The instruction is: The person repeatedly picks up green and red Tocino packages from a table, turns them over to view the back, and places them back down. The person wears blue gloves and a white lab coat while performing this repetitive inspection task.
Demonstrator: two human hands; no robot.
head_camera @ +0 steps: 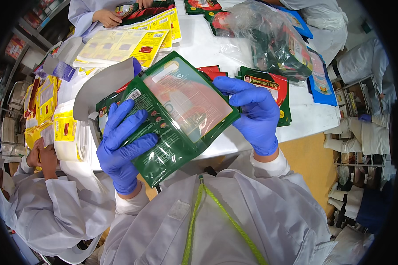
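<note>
A green plastic food pouch (185,109) with a clear window and printed text is tilted in front of me, above the table edge. My left hand (124,145), in a blue glove, lies with spread fingers over its left part, gripping it. My right hand (252,112), also gloved in blue, pinches the pouch's right edge between thumb and fingers. Behind my left hand, more green pouches (101,107) stand in an open carton (96,79) with a grey inner side. Just beyond my right hand lies a stack of green and red pouches (283,109).
A clear plastic bag (268,43) of green pouches lies at the back right, beside blue packs (321,82). Yellow printed sheets (126,43) are stacked at the back left. Co-workers' hands (107,18) are at the far side and at the left (44,157).
</note>
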